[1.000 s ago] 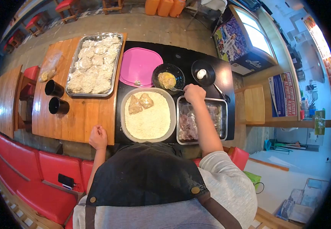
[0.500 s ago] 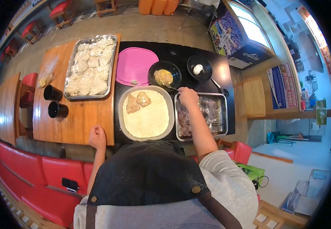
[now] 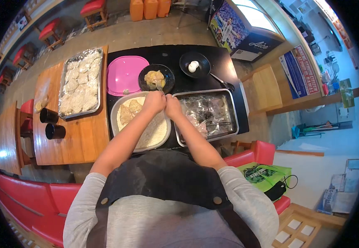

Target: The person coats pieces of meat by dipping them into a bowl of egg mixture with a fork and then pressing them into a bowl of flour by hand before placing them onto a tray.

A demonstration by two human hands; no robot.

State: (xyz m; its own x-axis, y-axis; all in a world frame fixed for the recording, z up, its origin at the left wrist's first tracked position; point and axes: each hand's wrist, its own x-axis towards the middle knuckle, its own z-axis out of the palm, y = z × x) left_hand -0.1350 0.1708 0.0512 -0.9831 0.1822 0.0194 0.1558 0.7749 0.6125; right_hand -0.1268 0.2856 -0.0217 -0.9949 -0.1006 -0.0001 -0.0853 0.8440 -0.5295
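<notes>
My left hand (image 3: 154, 102) and my right hand (image 3: 173, 107) meet between the flour tub and the metal tray, both closed at the handle of a fork (image 3: 159, 85). Its tines touch an egg-coated piece of meat (image 3: 153, 77) in a black bowl (image 3: 169, 78). Exactly how each hand's fingers lie on the handle is hidden. Under my left forearm is a tub (image 3: 117, 130) of pale flour (image 3: 152, 132), with two coated meat pieces (image 3: 130, 109) in it. By my right hand, the metal tray (image 3: 234, 111) holds dark raw meat (image 3: 206, 109) and what looks like tongs (image 3: 218, 122).
A pink lid (image 3: 125, 74) lies behind the tub. Another black bowl (image 3: 189, 71) holds white eggs (image 3: 193, 66), with a dark-handled utensil (image 3: 223, 82) beside it. On the wooden table (image 3: 80, 144) are a tray of floured pieces (image 3: 80, 84) and two black cups (image 3: 55, 131).
My left hand has come from the wooden table's edge over the tub to meet my right hand at the fork. The head view has shifted; the fork stays at the bowl.
</notes>
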